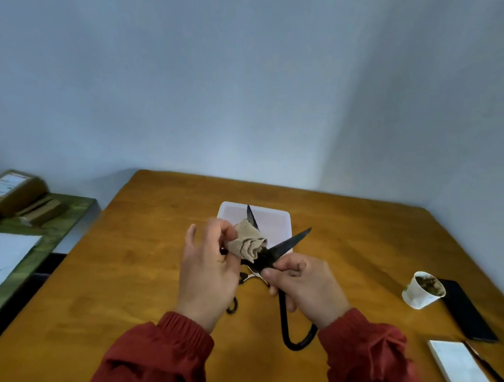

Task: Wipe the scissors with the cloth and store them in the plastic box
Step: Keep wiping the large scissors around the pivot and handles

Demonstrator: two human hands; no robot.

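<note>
Head view is showing the wiping apparently under way: the left hand (209,277) is pinching the bunched cloth (250,243) around one blade of the open scissors (290,243), and the right hand (308,288) is gripping their handle. Storing in the plastic box (272,220), at 12 o'clock, is not yet done.

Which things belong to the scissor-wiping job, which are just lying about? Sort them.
Job: scissors, cloth, plastic box, left hand, right hand.
Lying about: paper cup, black slab, white pad, cardboard parcel, paper sheet.
</note>
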